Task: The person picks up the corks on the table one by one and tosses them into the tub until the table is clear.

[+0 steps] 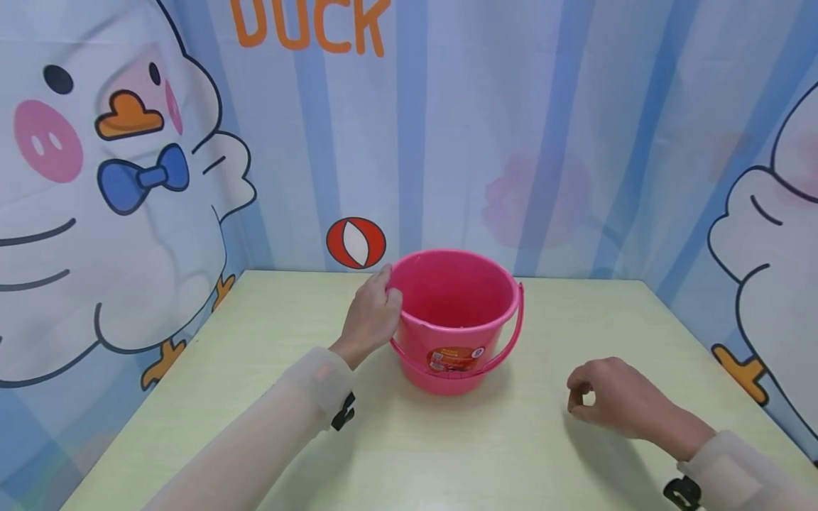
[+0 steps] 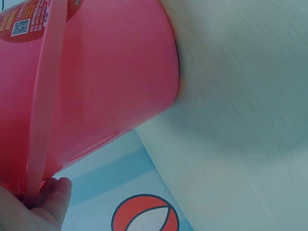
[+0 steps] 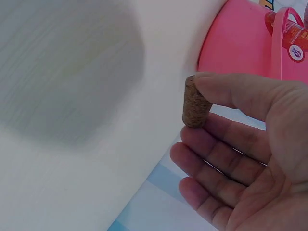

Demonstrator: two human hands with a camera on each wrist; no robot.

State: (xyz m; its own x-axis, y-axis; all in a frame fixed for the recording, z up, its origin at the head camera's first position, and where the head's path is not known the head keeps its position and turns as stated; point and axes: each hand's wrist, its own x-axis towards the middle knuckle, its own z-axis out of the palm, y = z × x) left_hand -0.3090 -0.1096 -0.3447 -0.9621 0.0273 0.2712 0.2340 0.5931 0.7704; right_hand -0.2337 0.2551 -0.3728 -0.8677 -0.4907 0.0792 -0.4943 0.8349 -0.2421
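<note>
A pink plastic bucket stands upright on the pale table, its handle hanging down over the front. My left hand grips the bucket's rim at its left side, thumb over the edge; in the left wrist view the fingers curl up beside the handle and the bucket's wall. To the right of the bucket, my right hand pinches a small brown cork between thumb and a fingertip, seen in the right wrist view. The other fingers are loosely bent. In the head view the cork is hidden.
The pale wooden table runs back to a blue striped curtain with cartoon ducks on the left and right. A red and white ball is printed on it behind the bucket. A red label sits on the bucket's front.
</note>
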